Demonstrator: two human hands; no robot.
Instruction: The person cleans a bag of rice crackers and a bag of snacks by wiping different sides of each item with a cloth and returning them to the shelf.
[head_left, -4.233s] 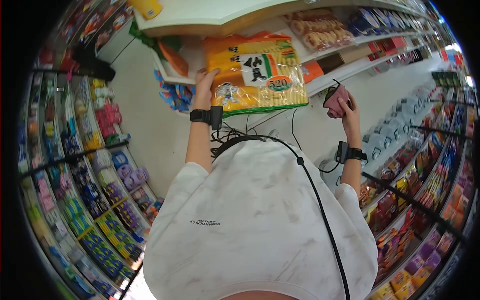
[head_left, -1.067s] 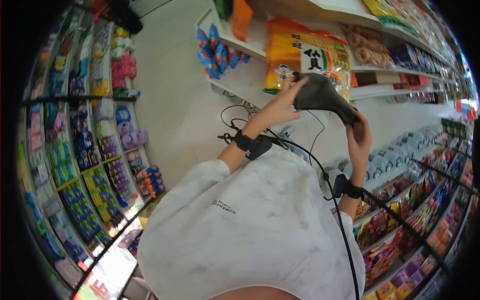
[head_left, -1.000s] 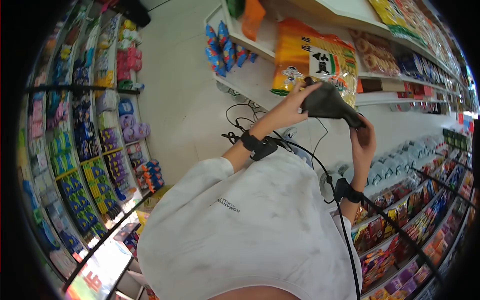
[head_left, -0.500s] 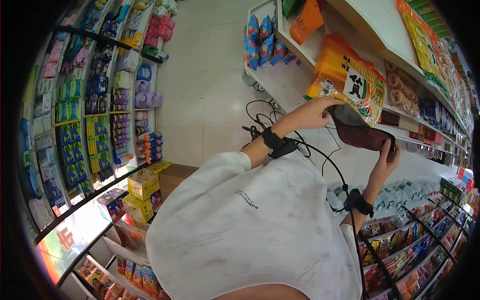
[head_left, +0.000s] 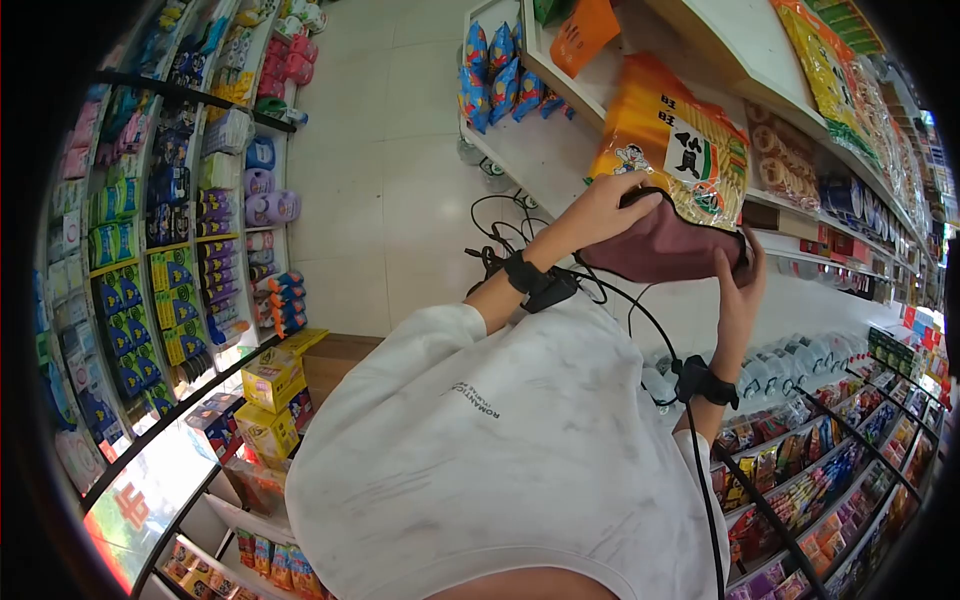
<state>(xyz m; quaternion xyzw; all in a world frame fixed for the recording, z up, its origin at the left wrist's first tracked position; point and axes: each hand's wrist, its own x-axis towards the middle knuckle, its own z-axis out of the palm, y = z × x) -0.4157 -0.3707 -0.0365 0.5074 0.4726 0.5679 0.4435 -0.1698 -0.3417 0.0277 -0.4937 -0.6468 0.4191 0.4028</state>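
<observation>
Shop aisles curve around you, packed snack racks on both sides and a pale tiled floor (head_left: pixel 400 150) between them. You stand before a white shelf (head_left: pixel 560 150) that carries a large orange-and-yellow bag of rice crackers (head_left: pixel 690 150), with small blue snack packets (head_left: pixel 500 70) farther along it.

Your left hand (head_left: pixel 600 210) is closed over the near edge of a soft maroon cloth (head_left: pixel 660 250), fingers curled on top of it. Your right hand (head_left: pixel 740 280) pinches the far end of that cloth, thumb and fingers shut on the fabric. The cloth hangs stretched between the two hands, just in front of the cracker bag and touching or almost touching its lower edge; which of the two cannot be told.

By the look of it, you are spreading or refolding the cloth at the shelf front, in the middle of a wiping or tidying step. Going on would call for a firm hold at both ends and for keeping the fabric from dragging the bag off the shelf.

Black cables (head_left: pixel 640 310) run from the black wrist bands (head_left: pixel 530 285) across your white sweatshirt (head_left: pixel 500 450), which hides everything below chest height. The shelf under the cloth is covered, and the fisheye edges blur the far racks.
</observation>
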